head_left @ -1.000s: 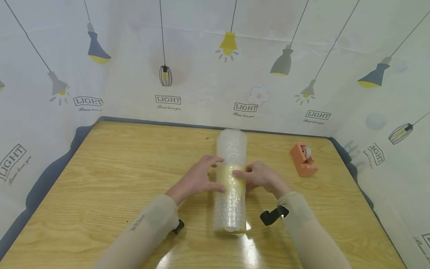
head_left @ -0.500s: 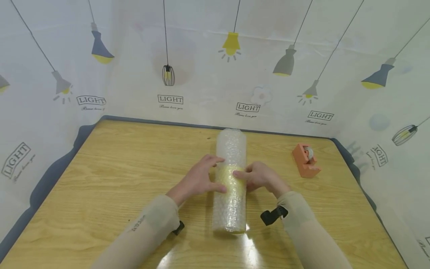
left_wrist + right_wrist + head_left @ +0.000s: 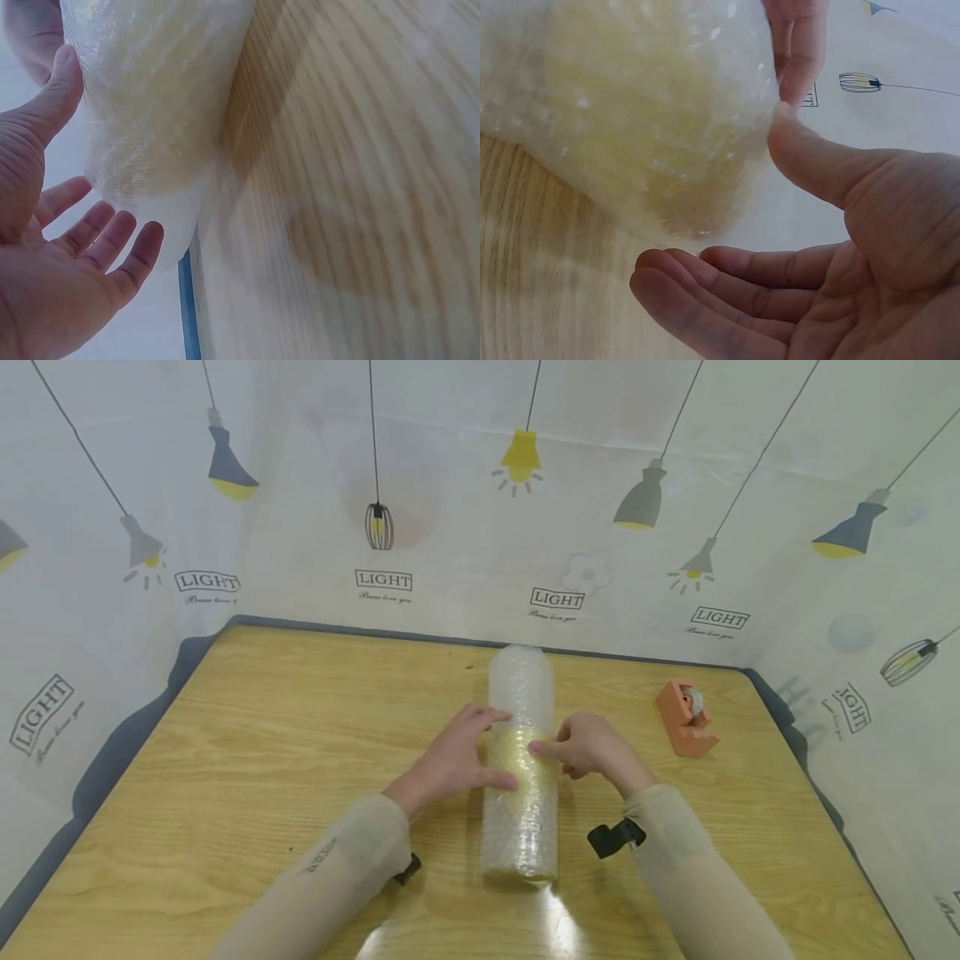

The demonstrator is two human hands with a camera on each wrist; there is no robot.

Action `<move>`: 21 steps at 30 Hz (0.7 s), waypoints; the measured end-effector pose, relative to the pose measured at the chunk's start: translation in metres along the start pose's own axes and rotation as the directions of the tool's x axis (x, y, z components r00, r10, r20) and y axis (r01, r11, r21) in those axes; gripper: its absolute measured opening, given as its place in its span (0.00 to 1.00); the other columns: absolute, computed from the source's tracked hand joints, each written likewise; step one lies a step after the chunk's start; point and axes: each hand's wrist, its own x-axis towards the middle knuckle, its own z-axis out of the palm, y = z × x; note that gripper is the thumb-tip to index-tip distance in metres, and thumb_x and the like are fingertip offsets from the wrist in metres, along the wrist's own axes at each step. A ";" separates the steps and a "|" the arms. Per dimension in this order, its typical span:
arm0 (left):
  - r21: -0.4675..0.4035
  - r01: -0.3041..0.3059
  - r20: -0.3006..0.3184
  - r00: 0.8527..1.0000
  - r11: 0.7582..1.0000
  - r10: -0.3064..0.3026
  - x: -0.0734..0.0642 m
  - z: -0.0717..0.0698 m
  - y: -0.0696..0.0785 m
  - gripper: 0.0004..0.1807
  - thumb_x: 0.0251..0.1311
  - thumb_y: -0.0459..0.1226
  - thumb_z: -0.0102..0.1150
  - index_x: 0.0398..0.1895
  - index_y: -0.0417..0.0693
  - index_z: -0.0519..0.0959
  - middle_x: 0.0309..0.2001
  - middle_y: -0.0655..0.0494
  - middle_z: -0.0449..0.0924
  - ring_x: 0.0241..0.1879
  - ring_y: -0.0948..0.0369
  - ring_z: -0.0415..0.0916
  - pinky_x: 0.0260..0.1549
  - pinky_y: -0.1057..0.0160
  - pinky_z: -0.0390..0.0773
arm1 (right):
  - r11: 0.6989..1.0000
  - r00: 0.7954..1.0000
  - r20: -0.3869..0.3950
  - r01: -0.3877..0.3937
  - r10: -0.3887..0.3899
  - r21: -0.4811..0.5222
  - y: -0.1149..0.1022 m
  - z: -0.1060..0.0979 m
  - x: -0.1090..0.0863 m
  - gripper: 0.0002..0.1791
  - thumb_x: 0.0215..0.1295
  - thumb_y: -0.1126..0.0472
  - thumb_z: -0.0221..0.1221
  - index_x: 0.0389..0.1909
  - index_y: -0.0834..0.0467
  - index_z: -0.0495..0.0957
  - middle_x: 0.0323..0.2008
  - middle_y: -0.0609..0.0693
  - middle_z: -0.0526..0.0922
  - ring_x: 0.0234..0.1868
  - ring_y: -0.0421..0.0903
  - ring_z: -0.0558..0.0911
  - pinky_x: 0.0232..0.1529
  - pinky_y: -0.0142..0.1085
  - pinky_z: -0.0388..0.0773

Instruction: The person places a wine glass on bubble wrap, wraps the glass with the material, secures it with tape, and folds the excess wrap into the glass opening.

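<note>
A long bundle of clear bubble wrap (image 3: 521,693) lies on the table, pointing away from me, with something yellow showing through its middle. My left hand (image 3: 453,752) is at its left side, thumb and fingertips over the wrap. In the left wrist view the thumb (image 3: 64,86) rests against the wrap and the loosely bent fingers (image 3: 139,255) are spread beside it. On the right, my right hand (image 3: 596,750) touches the wrap's upper surface with its thumb. Seen from the right wrist, the other fingers (image 3: 735,300) extend beside the wrap, loosely bent.
An orange tape dispenser (image 3: 686,718) with a clear roll stands on the wooden table (image 3: 300,718) at the right. A fabric backdrop (image 3: 450,460) printed with lamps rises behind the table's far edge and along both sides.
The right hand's fingers have moved out from the wrap's right side, while its thumb stays on top. The bundle and left hand have shifted slightly right.
</note>
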 end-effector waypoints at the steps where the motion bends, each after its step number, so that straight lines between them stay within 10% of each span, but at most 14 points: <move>1: 0.000 0.002 -0.002 1.000 1.000 -0.002 0.000 0.001 0.001 0.54 0.44 0.52 0.83 0.76 0.52 0.67 0.72 0.50 0.66 0.69 0.51 0.67 0.70 0.46 0.70 | 1.000 1.000 -0.002 0.009 -0.009 -0.011 0.000 -0.001 -0.001 0.27 0.69 0.42 0.65 0.38 0.66 0.81 0.32 0.57 0.86 0.31 0.49 0.87 0.42 0.50 0.86; 10: 0.004 -0.006 -0.007 1.000 1.000 0.006 0.006 0.009 0.006 0.55 0.41 0.53 0.85 0.76 0.55 0.68 0.71 0.53 0.65 0.69 0.53 0.65 0.70 0.50 0.70 | 0.998 0.999 0.016 0.044 -0.043 -0.045 -0.004 -0.010 -0.005 0.20 0.70 0.48 0.64 0.34 0.65 0.83 0.32 0.57 0.88 0.30 0.46 0.87 0.43 0.50 0.87; 21: 0.093 -0.003 -0.005 1.000 0.996 0.004 0.015 0.021 0.018 0.56 0.42 0.59 0.82 0.76 0.55 0.68 0.72 0.52 0.64 0.71 0.52 0.61 0.68 0.50 0.73 | 0.999 1.000 -0.006 0.011 -0.011 -0.038 -0.004 -0.003 -0.004 0.33 0.64 0.33 0.65 0.18 0.57 0.72 0.19 0.52 0.79 0.23 0.45 0.81 0.29 0.39 0.80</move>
